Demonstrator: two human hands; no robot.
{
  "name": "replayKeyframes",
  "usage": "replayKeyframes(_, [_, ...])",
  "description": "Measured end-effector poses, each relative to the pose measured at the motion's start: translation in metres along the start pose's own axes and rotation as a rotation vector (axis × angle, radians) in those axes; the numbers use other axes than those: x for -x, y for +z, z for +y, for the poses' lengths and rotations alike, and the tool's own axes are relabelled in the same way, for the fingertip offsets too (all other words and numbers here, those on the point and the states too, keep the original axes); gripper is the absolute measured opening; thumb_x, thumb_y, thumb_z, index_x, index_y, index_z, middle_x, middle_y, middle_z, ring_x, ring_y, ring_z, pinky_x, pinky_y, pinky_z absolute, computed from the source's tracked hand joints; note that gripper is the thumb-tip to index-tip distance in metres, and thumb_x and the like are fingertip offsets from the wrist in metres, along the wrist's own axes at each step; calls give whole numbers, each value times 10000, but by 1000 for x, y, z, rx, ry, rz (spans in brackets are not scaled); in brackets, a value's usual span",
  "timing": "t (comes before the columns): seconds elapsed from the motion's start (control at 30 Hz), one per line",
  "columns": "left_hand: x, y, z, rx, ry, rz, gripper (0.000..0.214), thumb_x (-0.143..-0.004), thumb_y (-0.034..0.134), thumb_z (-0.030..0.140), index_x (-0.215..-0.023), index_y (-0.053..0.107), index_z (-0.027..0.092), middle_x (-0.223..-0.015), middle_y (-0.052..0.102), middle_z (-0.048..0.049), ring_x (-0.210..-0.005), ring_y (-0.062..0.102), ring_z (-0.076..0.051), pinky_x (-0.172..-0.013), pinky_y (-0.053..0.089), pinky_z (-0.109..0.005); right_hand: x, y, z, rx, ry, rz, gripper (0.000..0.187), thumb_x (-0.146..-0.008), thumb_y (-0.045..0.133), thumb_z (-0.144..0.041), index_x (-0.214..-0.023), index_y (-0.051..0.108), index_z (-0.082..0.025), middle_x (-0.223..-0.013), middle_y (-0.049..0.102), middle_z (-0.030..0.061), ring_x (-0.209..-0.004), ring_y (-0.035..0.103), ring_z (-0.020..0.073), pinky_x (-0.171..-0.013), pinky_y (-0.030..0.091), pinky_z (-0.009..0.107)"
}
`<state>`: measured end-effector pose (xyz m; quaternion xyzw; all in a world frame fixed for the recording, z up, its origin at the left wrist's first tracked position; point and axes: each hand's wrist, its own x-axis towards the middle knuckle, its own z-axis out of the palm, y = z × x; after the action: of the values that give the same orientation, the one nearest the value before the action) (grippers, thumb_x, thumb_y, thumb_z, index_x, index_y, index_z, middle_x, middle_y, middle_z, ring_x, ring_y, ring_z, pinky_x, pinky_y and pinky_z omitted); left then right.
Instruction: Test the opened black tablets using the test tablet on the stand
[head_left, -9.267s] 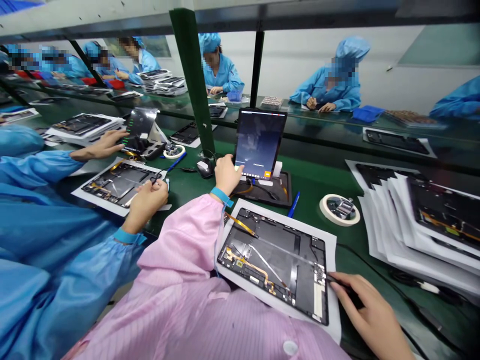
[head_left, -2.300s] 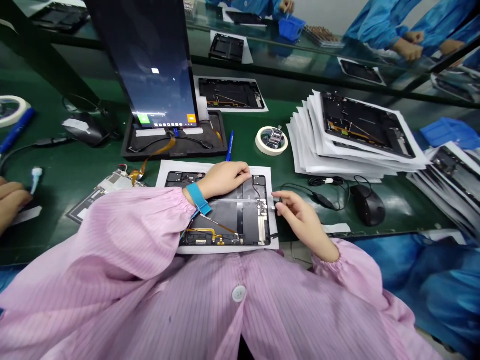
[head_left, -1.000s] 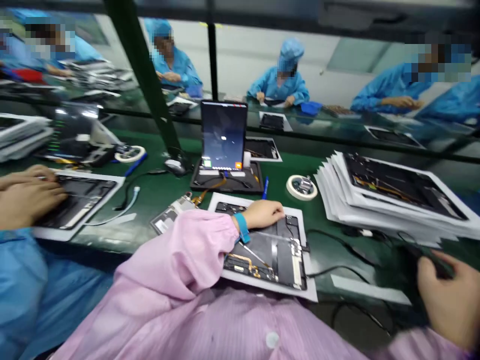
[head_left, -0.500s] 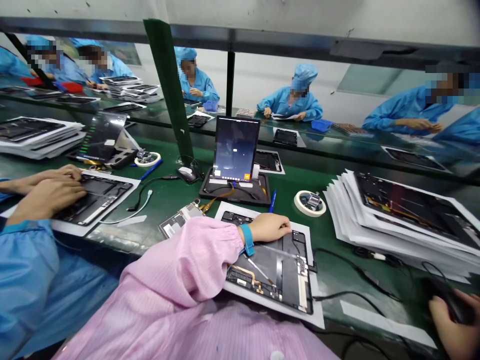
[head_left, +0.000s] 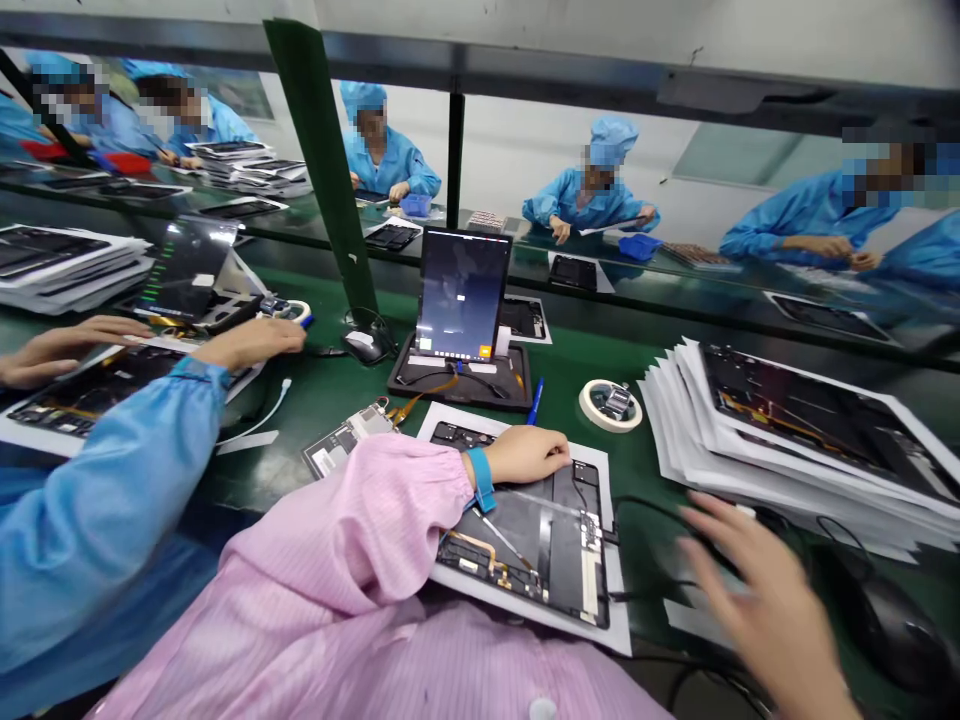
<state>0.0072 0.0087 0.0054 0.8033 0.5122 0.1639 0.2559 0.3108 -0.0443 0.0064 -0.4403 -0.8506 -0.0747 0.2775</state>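
Observation:
An opened tablet housing [head_left: 525, 530] lies on a white sheet of paper [head_left: 619, 632], with black panels, orange flex cables and small boards showing. My left hand [head_left: 525, 453], wearing a blue wrist strap [head_left: 481, 478], rests on its upper part. Its fingers are curled together and point down; whatever is in them is hidden. My right hand [head_left: 772, 590] hovers over the cables right of the tablet, blurred, with fingers spread and nothing seen in them. A black computer mouse [head_left: 892, 620] sits beside it, apart from the hand.
A lit screen [head_left: 463, 295] stands in a black tray [head_left: 401, 378] behind the tablet. Around it are a blue pen [head_left: 535, 402], a tape roll [head_left: 609, 408], a second mouse [head_left: 365, 342] and stacked housings [head_left: 825, 410]. At left, a co-worker's blue sleeve [head_left: 150, 450] reaches across another tablet.
My right hand has let go of the black mouse and moved left toward the tablet, fingers opening. My left hand stays on the housing. The neighbouring co-worker's hand has reached further forward.

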Motion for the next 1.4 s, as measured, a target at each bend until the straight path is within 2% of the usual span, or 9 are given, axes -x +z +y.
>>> replayKeyframes(0.1, [1,0,0,8,8,11,243,-920,477,372,-977,661,224,-1009,725,-12,-931,651,-198,-756,462,-279,-34,15,-41,-52,-272,-270,201,-838,573,-246,-1033,603,-282,-1157,635,70,-1122,578,298,-1017,381,590])
replayKeyframes(0.23, [1,1,0,7,18,16,239,-917,482,373,-969,663,226,-985,726,-13,-910,651,-200,-753,463,-280,-55,23,-51,-123,-337,-512,98,-843,541,-128,-832,590,-213,-974,644,47,-998,611,223,-995,424,519])
replayKeyframes(0.5, [1,3,-4,33,10,32,222,-912,492,362,-962,665,231,-979,723,-12,-897,649,-191,-754,461,-273,-63,2,-21,-226,-325,-676,128,-902,526,-241,-829,629,-216,-1289,566,91,-1270,480,273,-1049,399,528])
replayKeyframes(0.6, [1,4,-1,30,82,66,197,-904,516,326,-946,665,204,-967,714,-30,-899,633,-188,-785,462,-277,-78,-3,-10,-205,-265,-717,231,-883,580,-386,-1044,649,-236,-1449,434,115,-1311,441,308,-1011,436,519])
replayKeyframes(0.77, [6,-36,-1,-52,225,417,286,-939,463,386,-900,662,183,-952,688,-60,-950,572,-196,-890,430,-313,-144,40,-37,-51,-265,-490,279,-934,431,-229,-1116,630,-158,-1191,630,137,-1115,587,250,-936,462,401])
replayKeyframes(0.97, [40,-123,-87,-77,-345,1107,292,-891,395,183,-1071,624,161,-1098,662,-93,-1063,564,-209,-984,394,-353,-202,106,-59,169,-461,-521,249,-828,438,-66,-952,648,-114,-786,670,119,-740,601,204,-729,405,318])
replayKeyframes(1.17, [57,-135,-167,178,-621,849,268,-715,676,327,-909,681,143,-937,715,-89,-904,648,-210,-861,469,-299,-208,75,-31,135,-523,-357,167,-842,461,-209,-838,623,-170,-681,623,72,-687,570,201,-708,405,337])
replayKeyframes(1.3, [48,-119,-172,48,-637,824,251,-726,675,383,-831,664,156,-902,702,-92,-926,631,-232,-891,451,-319,-175,23,-38,-204,-154,152,149,-807,558,-347,-869,550,-212,-718,602,38,-637,572,188,-649,448,342])
replayKeyframes(1.4, [47,-117,-166,-40,-661,834,275,-749,657,377,-878,638,135,-957,678,-111,-961,602,-246,-947,423,-360,-139,2,-58,-633,160,176,185,-856,486,-416,-881,475,-234,-645,551,-8,-549,543,161,-577,454,325])
